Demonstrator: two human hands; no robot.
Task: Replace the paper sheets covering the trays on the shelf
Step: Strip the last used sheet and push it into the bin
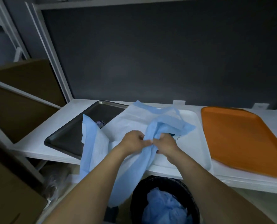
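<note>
Three trays lie side by side on the white shelf [37, 151]: a dark metal tray [66, 138] on the left, a white tray [197, 143] in the middle, an orange tray [241, 135] on the right with nothing on it. A blue and white paper sheet [134, 117] is bunched over the metal and white trays and hangs down past the shelf's front edge. My left hand [133, 139] and my right hand [165, 143] meet at the middle, both gripping the gathered blue paper.
A black bin [188, 193] stands below the shelf's front edge with crumpled blue paper [163, 206] inside. Brown cardboard boxes [18, 110] fill the left side. A dark back panel [150, 54] closes the shelf behind the trays.
</note>
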